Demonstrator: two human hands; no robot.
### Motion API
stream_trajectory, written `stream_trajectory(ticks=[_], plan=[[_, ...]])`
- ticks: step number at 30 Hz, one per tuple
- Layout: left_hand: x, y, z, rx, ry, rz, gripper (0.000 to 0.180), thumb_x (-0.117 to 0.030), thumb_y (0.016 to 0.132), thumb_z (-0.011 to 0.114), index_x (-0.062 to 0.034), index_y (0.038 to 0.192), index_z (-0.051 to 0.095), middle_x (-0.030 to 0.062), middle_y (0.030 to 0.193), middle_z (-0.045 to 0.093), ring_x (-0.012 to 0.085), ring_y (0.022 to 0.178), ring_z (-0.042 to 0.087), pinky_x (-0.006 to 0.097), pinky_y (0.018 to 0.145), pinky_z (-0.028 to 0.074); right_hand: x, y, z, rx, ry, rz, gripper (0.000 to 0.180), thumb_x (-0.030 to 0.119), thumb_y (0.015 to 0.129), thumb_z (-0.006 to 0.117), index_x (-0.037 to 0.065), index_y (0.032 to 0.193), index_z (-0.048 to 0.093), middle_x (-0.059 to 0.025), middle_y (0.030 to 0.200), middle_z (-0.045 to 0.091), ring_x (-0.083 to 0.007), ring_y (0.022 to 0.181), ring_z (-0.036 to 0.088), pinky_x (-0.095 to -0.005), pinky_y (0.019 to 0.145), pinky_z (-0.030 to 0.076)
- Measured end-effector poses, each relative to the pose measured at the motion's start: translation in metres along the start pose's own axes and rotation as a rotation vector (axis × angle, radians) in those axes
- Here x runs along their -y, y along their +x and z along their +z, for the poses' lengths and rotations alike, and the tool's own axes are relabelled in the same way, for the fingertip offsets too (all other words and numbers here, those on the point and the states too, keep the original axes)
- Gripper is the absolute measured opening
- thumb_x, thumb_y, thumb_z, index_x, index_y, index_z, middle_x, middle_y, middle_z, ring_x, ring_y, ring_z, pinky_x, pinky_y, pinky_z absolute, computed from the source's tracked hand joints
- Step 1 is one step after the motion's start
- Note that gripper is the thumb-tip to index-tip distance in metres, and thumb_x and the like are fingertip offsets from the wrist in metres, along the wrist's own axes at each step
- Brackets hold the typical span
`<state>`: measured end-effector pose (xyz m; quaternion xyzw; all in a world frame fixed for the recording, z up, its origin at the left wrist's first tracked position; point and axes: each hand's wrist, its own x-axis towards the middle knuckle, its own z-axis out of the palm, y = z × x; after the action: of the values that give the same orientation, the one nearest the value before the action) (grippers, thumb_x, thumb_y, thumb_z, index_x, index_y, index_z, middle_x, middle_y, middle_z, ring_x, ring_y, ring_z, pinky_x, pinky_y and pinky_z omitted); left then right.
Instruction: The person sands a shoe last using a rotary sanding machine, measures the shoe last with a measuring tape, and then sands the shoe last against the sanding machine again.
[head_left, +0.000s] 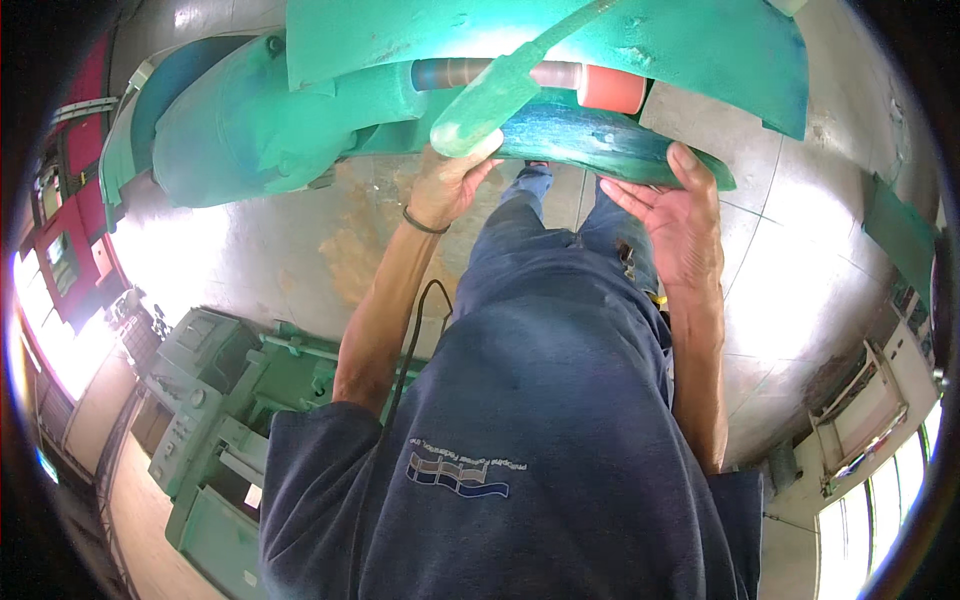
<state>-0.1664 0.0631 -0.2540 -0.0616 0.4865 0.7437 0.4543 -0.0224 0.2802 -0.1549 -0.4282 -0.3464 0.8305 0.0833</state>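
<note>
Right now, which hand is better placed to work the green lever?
Left, probably. The left hand already touches the green lever's rounded end, while the right hand is flat against the dark curved piece's edge, away from it.

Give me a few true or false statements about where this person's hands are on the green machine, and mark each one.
1. The left hand touches a pale green lever handle. True.
2. The right hand rests on the edge of a dark green curved plate. True.
3. The left wrist is bare. False: it wears a dark band.
4. The right hand holds a hammer. False: it holds no tool.
5. A reddish roller sits above the plate. True.
</note>
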Motion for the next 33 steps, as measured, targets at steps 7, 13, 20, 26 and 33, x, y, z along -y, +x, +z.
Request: stream_trajectory(ticks=[7,13,20,26,33], plan=[[0.011,-0.014,0.008,0.134,0.031,0.029,0.076,-0.022,0.093,0.066,0.0057,0.151,0.025,0.0171,0.142,0.047,0.0265,0.129,0.051,0.045,0.107,0.044,0.011,-0.032,-0.002,-0.108,-0.149,-0.104,0.051,0.036,0.087,0.069,-0.005,0.112,0.053,-0.0219,0.108,0.064,-0.0375,0.099,0.068,-0.0542,0.095,0.053],[0.005,0.003,0.007,0.124,0.054,0.023,0.081,-0.028,0.094,0.065,0.007,0.152,0.02,0.0189,0.144,0.045,0.0296,0.133,0.048,0.048,0.11,0.04,0.006,-0.003,0.012,-0.108,-0.148,-0.105,0.047,0.03,0.085,0.071,-0.006,0.11,0.053,-0.0212,0.105,0.064,-0.0354,0.095,0.069,-0.0533,0.092,0.055],[0.01,-0.012,0.009,0.262,0.093,-0.005,0.082,-0.033,0.097,0.061,0.0067,0.153,0.015,0.0195,0.151,0.036,0.0315,0.138,0.041,0.051,0.112,0.038,0.016,-0.033,0.019,-0.213,-0.275,-0.23,0.053,0.021,0.073,0.085,-0.007,0.105,0.052,-0.015,0.092,0.066,-0.0215,0.085,0.067,-0.0369,0.083,0.056],[0.012,0.011,0.0,0.297,0.051,-0.026,0.077,-0.032,0.101,0.055,0.0043,0.154,0.013,0.0186,0.156,0.029,0.0321,0.142,0.036,0.054,0.113,0.036,0.01,-0.007,0.033,-0.161,-0.364,-0.196,0.057,0.028,0.077,0.082,-0.004,0.114,0.053,-0.017,0.105,0.061,-0.0266,0.099,0.065,-0.046,0.087,0.056],[0.022,0.005,-0.004,0.384,0.05,-0.034,0.07,-0.027,0.103,0.05,0.0022,0.155,0.013,0.0186,0.157,0.026,0.0318,0.143,0.033,0.055,0.114,0.034,0.01,-0.028,0.035,-0.21,-0.427,-0.373,0.06,0.025,0.072,0.089,-0.007,0.106,0.052,-0.0173,0.096,0.066,-0.0176,0.085,0.065,-0.0287,0.076,0.055]])
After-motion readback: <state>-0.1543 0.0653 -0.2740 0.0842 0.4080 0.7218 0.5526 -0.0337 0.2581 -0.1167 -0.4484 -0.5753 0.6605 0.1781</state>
